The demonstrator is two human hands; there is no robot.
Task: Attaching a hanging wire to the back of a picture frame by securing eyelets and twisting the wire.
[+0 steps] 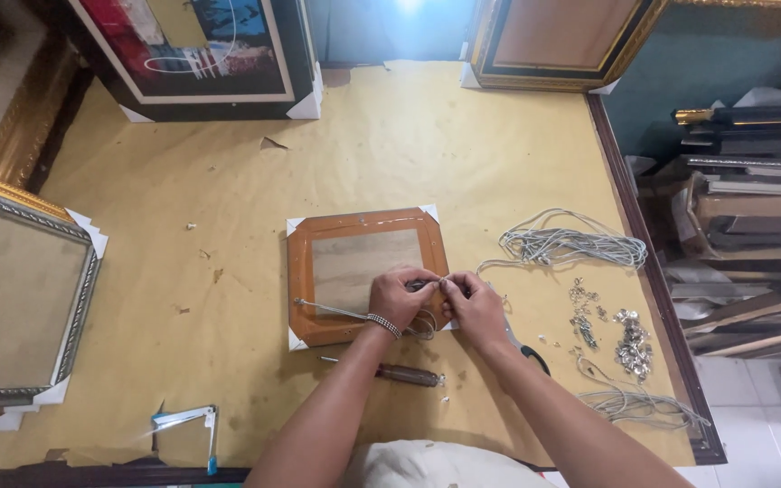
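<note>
Hands first: left hand [397, 295] and right hand [473, 307] are both pinched on a grey cord [341, 313] over the small brown frame [365, 274] mid-table. Looks like tying-off; steady tension seems needed next.

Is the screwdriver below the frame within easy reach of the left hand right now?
Probably yes. The screwdriver lies bare on the paper just below the left hand, with nothing between them, though that hand is pinching the cord on the frame.
</note>
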